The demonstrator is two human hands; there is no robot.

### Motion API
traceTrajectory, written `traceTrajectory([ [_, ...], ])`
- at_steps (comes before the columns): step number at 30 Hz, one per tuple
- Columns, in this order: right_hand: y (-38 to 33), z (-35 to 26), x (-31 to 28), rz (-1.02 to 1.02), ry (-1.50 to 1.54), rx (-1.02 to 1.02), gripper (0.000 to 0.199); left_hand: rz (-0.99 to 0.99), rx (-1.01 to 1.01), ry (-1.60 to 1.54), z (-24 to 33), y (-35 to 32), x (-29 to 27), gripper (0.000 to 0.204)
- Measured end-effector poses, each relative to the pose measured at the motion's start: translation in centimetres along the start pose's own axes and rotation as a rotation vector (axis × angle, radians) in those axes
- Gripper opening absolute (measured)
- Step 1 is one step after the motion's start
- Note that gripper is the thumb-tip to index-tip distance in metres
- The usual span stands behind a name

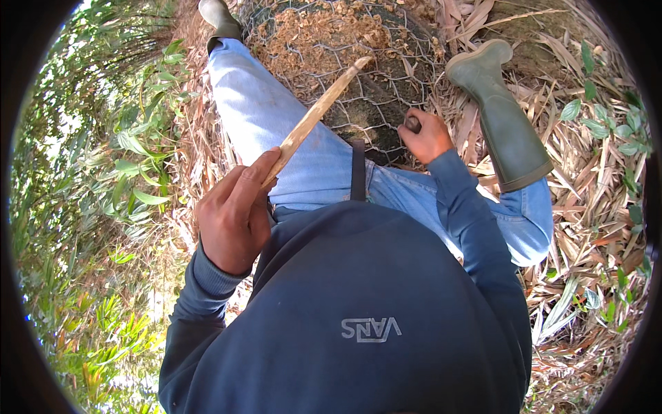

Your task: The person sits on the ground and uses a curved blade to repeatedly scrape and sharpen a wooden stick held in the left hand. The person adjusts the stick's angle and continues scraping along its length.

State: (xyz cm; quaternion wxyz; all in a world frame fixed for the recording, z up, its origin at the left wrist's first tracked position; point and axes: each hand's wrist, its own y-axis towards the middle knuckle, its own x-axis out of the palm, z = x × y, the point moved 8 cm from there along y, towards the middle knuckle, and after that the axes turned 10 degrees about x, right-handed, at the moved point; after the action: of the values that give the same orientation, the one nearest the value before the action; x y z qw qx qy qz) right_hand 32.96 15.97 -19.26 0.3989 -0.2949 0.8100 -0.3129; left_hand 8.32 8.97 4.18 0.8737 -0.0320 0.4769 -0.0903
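Note:
My left hand (238,210) grips the lower end of a pale, whittled wooden stick (314,117). Its narrow end points up and to the right, over my thigh and the wire mesh. Closed around a dark, rounded object (413,124), my right hand (429,138) rests low at the mesh's right side; only the object's end shows, so its kind is unclear. Hexagonal wire mesh (376,127) covers a dark mound between my legs. Brown wood shavings (324,41) lie scattered over the mound's upper part.
My legs in blue jeans (255,103) spread on both sides of the mound, with a green rubber boot (507,124) at right. A dark strip (358,171) hangs at my waist. Dry leaves (579,214) cover the ground; green plants (138,152) grow at left.

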Motion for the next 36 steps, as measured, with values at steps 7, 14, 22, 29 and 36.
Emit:
traceTrajectory([
  [7, -1.7, -1.8, -1.0, -0.014, 0.119, -0.035, 0.028, 0.046, -0.003, -0.027, 0.0, -0.3, 0.1, 0.038],
  [14, -9.1, -10.8, -1.2, 0.060, 0.161, -0.550, 0.018, -0.034, 0.010, 0.050, 0.0, -0.3, 0.1, 0.026],
  [22, -6.8, -8.8, -0.5, 0.007, 0.203, -0.393, 0.017, 0.050, -0.128, -0.072, -0.7, -0.4, 0.3, 0.025],
  [29, -2.3, -4.4, -0.4, 0.104, 0.156, -0.238, 0.019, 0.065, -0.142, -0.093, -1.0, -0.5, 0.2, 0.028],
  [36, -1.9, -4.1, -0.6, 0.049, 0.096, -0.197, 0.022, 0.075, -0.155, -0.090, -1.0, -0.8, 0.6, 0.028],
])
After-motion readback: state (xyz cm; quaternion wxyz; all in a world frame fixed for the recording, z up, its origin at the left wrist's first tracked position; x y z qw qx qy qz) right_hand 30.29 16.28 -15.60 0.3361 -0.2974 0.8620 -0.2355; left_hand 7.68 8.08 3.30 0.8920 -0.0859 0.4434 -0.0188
